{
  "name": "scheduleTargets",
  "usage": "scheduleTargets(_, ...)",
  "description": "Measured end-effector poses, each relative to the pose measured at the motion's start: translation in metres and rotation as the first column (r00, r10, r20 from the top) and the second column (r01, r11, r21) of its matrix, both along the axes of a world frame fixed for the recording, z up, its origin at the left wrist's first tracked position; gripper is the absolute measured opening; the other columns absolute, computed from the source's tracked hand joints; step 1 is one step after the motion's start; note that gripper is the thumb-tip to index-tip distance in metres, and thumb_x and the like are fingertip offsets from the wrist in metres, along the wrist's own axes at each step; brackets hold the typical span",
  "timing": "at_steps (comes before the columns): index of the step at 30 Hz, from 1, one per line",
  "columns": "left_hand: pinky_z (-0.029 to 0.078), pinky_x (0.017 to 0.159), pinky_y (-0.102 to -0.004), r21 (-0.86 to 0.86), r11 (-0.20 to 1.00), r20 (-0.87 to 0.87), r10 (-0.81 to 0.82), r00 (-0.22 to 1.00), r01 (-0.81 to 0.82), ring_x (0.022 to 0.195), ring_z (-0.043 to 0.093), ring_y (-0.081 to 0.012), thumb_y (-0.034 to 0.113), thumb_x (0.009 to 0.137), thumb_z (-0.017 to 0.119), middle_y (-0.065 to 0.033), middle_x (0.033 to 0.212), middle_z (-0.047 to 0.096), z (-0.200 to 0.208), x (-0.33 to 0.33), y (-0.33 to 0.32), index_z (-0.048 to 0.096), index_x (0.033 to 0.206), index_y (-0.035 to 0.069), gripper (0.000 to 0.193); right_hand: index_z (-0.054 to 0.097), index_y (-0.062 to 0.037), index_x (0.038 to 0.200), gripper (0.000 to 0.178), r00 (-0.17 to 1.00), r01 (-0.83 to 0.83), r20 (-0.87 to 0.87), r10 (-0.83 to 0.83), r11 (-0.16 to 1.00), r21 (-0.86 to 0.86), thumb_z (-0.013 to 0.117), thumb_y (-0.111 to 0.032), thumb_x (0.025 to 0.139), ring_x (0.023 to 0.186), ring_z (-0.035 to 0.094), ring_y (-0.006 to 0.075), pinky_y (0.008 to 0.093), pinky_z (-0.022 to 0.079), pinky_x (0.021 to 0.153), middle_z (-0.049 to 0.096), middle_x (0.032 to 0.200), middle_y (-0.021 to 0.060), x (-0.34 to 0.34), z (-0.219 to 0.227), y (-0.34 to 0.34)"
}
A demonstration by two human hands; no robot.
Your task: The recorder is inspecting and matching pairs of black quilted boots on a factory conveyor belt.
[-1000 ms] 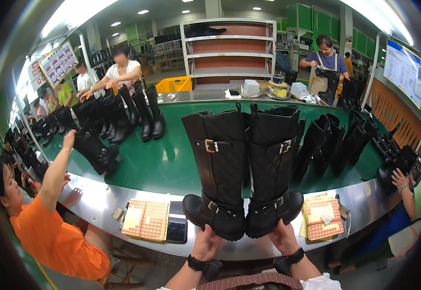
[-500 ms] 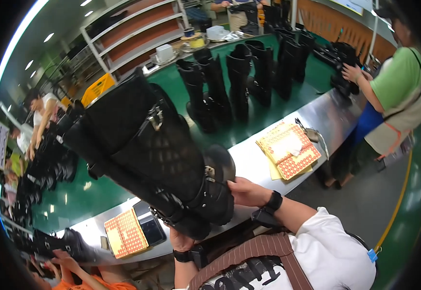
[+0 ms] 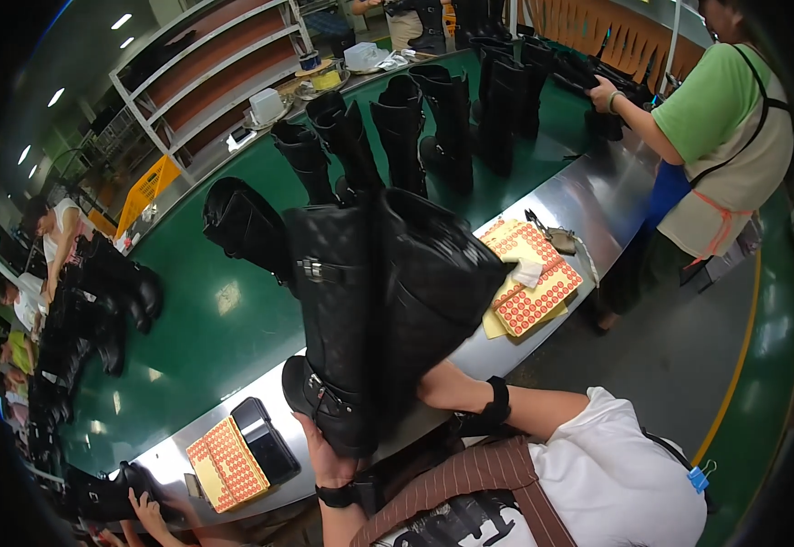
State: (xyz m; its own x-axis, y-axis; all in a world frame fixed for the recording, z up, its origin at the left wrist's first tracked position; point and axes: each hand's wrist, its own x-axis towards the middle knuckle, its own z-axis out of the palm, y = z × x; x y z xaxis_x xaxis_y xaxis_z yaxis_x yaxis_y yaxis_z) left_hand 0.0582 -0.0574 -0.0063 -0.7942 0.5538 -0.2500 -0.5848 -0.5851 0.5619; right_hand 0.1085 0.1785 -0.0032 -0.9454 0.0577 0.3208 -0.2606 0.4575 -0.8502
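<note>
Head view, single entry.

Item: pair of tall black boots, quilted shafts, strap and metal buckle, held off the worktop and tilted, toes toward the wearer.

Left hand: clasped under the toe and sole of the nearer boot, wristband showing.

Right hand: set against the lower part of the other boot; fingers hidden behind the leather, so the grip cannot be told for certain.

Surroundings: green conveyor belt carrying further black boots; two sheets of orange round stickers, one to the right, one to the left beside a dark flat device. A person in a green top handles boots at the far right.

Step, as judged: lifted pair under inspection. Next move would call for a steady two-handed hold while turning or setting down.
</note>
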Motion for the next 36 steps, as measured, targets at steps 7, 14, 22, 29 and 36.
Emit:
scheduleTargets(7, 0.04, 0.111, -0.0458, -0.114, 0.992, 0.021, -0.047, 0.999, 0.049, 0.128, 0.053, -0.03, 0.048, 0.104, 0.04, -0.013, 0.141, 0.054, 0.012, -0.009, -0.004, 0.044, 0.145, 0.008, 0.057, 0.052, -0.0045, 0.138, 0.059, 0.966, 0.132, -0.25, -0.065, 0.956, 0.261, 0.057, 0.0, 0.08, 0.131, 0.047, 0.0387, 0.0441, 0.035, 0.112, 0.053, 0.139, 0.0206, 0.014, -0.011, -0.007)
scheduleTargets(14, 0.045, 0.107, -0.0445, 0.073, 0.997, 0.136, -0.014, 0.991, 0.004, 0.122, 0.058, -0.0276, 0.057, 0.1, 0.041, -0.0141, 0.136, 0.058, 0.002, -0.01, -0.002, 0.046, 0.142, 0.005, 0.067, 0.064, -0.0012, 0.121, 0.044, 0.981, -0.006, -0.165, 0.102, 0.866, 0.5, 0.057, 0.001, 0.078, 0.119, 0.055, 0.0399, 0.047, 0.041, 0.105, 0.061, 0.125, 0.0189, 0.018, -0.018, -0.003)
scheduleTargets(22, 0.052, 0.1, -0.0372, 0.195, 0.974, 0.131, 0.086, 0.988, -0.111, 0.111, 0.066, -0.022, 0.051, 0.104, 0.038, -0.014, 0.127, 0.065, -0.023, -0.012, -0.005, 0.052, 0.137, 0.002, 0.06, 0.059, 0.0042, 0.121, 0.056, 0.965, -0.227, 0.061, 0.254, 0.931, -0.285, 0.076, -0.012, 0.071, 0.114, 0.059, 0.0324, 0.0396, 0.042, 0.101, 0.063, 0.121, 0.0191, 0.005, 0.028, -0.017)
scheduleTargets(29, 0.052, 0.099, -0.0374, 0.23, 0.966, 0.11, 0.093, 0.99, -0.117, 0.11, 0.066, -0.0218, 0.047, 0.105, 0.039, -0.0143, 0.127, 0.065, -0.016, -0.01, -0.007, 0.054, 0.135, 0.002, 0.056, 0.063, 0.0014, 0.113, 0.044, 0.99, -0.141, 0.002, 0.143, 0.983, -0.12, 0.076, -0.012, 0.073, 0.102, 0.064, 0.0305, 0.0391, 0.047, 0.092, 0.068, 0.106, 0.0162, -0.004, 0.039, -0.049)
scheduleTargets(36, 0.051, 0.1, -0.0415, 0.118, 0.988, 0.116, 0.09, 0.989, -0.104, 0.113, 0.063, -0.027, 0.046, 0.105, 0.039, -0.0138, 0.127, 0.063, -0.026, -0.002, 0.003, 0.051, 0.136, 0.003, 0.054, 0.046, 0.0006, 0.137, 0.068, 0.98, -0.178, 0.115, 0.16, 0.971, 0.158, 0.07, -0.022, 0.078, 0.114, 0.053, 0.0426, 0.0456, 0.043, 0.1, 0.055, 0.126, 0.0241, 0.009, 0.045, -0.014)
